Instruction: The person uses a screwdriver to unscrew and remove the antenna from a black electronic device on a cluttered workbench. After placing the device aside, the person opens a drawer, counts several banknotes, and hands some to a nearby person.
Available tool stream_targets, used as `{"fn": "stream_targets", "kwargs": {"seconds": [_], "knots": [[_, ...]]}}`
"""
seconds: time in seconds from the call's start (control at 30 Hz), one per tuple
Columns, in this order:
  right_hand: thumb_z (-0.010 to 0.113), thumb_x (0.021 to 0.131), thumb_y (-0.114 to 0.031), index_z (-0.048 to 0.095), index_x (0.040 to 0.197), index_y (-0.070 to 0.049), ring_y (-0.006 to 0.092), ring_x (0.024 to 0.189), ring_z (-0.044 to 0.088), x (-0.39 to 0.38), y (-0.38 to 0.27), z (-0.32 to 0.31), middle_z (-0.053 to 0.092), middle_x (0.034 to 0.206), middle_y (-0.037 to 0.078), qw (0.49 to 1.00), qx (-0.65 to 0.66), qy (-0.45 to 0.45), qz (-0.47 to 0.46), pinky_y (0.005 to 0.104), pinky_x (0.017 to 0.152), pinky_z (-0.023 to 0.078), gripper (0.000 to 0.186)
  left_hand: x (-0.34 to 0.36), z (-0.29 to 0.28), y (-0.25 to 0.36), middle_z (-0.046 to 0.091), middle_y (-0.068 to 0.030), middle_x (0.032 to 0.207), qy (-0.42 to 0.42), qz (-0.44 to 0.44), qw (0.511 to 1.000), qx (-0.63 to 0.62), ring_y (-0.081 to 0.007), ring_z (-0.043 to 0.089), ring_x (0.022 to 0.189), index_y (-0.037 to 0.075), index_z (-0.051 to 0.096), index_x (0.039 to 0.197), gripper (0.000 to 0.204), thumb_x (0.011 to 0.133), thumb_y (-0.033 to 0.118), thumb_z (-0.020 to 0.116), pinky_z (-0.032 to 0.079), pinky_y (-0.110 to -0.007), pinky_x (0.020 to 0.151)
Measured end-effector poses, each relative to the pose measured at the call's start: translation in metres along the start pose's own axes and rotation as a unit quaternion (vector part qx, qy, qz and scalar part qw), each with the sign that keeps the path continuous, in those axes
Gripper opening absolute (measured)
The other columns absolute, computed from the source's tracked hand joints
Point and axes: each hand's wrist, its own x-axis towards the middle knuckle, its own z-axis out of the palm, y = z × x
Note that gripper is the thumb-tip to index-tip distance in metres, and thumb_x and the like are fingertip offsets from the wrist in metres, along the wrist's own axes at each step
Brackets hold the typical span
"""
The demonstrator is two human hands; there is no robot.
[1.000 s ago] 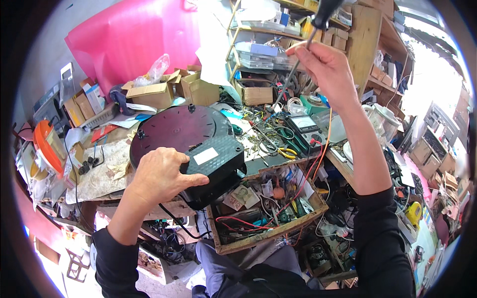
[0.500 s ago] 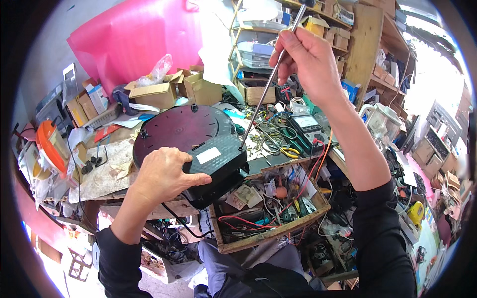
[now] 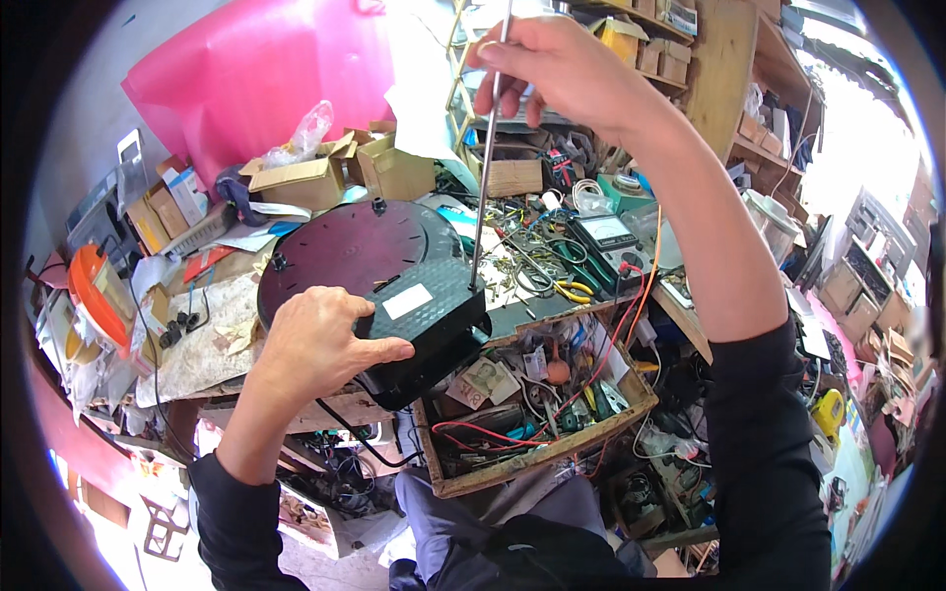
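Right hand point(image 3: 562, 74) grasping screwdriver point(image 3: 487, 167), left hand point(image 3: 320, 340) holding black appliance point(image 3: 429, 320) jutting past bench edge point(image 3: 219, 382)

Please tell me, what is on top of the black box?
A white label is on the black box. The left hand rests at its left end, and a metal tool shaft reaches its right corner. What they cover cannot be seen.

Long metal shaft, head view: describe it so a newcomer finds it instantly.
Start from the big dark disc, left of centre. At its lower right is a black housing with a white label; from that housing's right corner, the long metal shaft rises nearly upright to the right hand. It stands thin and straight; the clutter to its right lies strewn.
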Motion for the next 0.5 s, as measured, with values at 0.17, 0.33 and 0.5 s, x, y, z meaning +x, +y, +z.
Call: {"fn": "stream_targets", "kwargs": {"seconds": [0.17,0.33,0.5], "knots": [[0.058,0.102,-0.019,0.067,0.11,0.003,0.0134,0.071,0.069,0.017,0.003,0.002,0.075,0.088,0.012,0.999,-0.006,-0.026,0.03,0.027,0.059,0.056,0.024,0.001,0.002,0.0,0.072,-0.0251,0.095,0.006,0.002,1.0,-0.005,-0.0387,0.069,0.093,-0.006,0.076,0.104,0.077,0.07,0.063,0.08,0.053,-0.043,0.083],[0.058,0.103,-0.022,0.064,0.111,-0.002,0.012,0.081,0.069,0.022,0.016,0.006,0.074,0.09,0.007,0.993,-0.11,-0.006,0.034,0.0246,0.068,0.056,0.022,0.001,0.002,0.001,0.072,-0.0253,0.095,0.005,-0.001,1.0,-0.003,-0.0387,0.069,0.093,-0.006,0.075,0.104,0.077,0.07,0.063,0.08,0.053,-0.043,0.084],[0.062,0.101,-0.023,0.067,0.105,0.0,0.015,0.082,0.073,0.013,0.025,0.01,0.075,0.093,0.011,0.991,0.129,-0.036,-0.013,0.0287,0.069,0.059,0.024,0.002,0.0,0.002,0.072,-0.0252,0.096,-0.008,-0.006,1.0,-0.007,-0.0381,0.07,0.093,-0.006,0.075,0.104,0.077,0.07,0.063,0.081,0.053,-0.042,0.084]]}}
